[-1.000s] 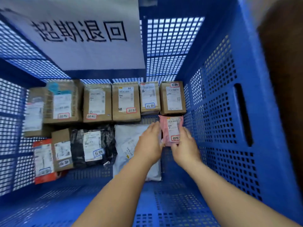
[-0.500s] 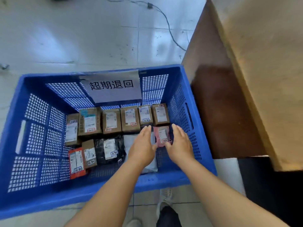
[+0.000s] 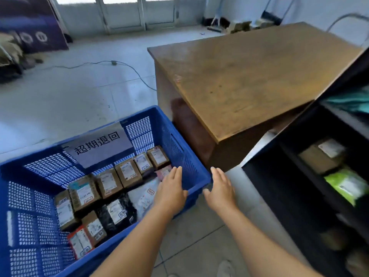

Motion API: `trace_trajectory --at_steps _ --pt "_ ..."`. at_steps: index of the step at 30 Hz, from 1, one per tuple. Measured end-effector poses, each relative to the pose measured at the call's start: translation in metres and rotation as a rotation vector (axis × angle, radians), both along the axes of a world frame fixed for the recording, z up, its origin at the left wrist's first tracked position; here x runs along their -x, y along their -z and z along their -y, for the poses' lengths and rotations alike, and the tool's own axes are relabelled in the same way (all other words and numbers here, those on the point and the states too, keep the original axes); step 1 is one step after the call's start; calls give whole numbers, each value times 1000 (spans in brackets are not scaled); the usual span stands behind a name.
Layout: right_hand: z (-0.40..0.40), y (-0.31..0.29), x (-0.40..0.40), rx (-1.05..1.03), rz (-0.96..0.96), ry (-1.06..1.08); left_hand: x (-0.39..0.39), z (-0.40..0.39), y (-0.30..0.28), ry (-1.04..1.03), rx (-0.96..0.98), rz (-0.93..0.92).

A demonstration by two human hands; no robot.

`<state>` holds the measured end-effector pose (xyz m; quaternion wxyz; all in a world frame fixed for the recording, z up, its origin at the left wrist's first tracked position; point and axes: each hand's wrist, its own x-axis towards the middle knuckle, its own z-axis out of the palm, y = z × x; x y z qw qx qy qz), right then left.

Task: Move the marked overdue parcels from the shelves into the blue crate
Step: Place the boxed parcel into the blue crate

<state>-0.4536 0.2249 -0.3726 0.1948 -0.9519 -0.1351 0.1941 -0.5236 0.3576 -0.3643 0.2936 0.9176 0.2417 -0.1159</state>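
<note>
Nearest the camera, two bare forearms reach forward. The left hand [image 3: 171, 190] is flat with straight fingers over the near right corner of the crate [image 3: 196, 176], holding nothing. The right hand [image 3: 220, 189] is flat and empty too, outside that corner above the floor; both look free for the next pick.

Inside the crate, parcels lie label-up in two rows, probably so the red overdue marks can be read. The near row shows five: an orange-red pouch [image 3: 79, 243], a small box [image 3: 93, 228], a black bag [image 3: 115, 212], a white bag [image 3: 144, 193] and a pink pouch [image 3: 163, 171], partly hidden by the left hand. The far row holds six brown boxes [image 3: 127, 172]. A paper sign [image 3: 97, 143] hangs on the far wall, naming the crate's purpose.

Beyond stands a wooden desk [image 3: 249, 76]. On the right, dark shelves [image 3: 299, 176] hold at least two parcels; any marks there are too blurred to read.
</note>
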Motion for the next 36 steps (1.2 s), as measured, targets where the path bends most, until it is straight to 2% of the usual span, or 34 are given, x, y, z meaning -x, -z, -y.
trace_trajectory --at_steps 6,15,27,36 --pt "100 -28 0 14 67 198 -31 91 -23 237 -35 28" --pt "291 -52 31 39 91 504 -49 268 -52 587 -77 100" --pt "520 -65 122 2 128 852 -8 511 -63 888 -40 97" --pt "633 -72 176 3 174 1119 12 644 -65 1120 -35 141"
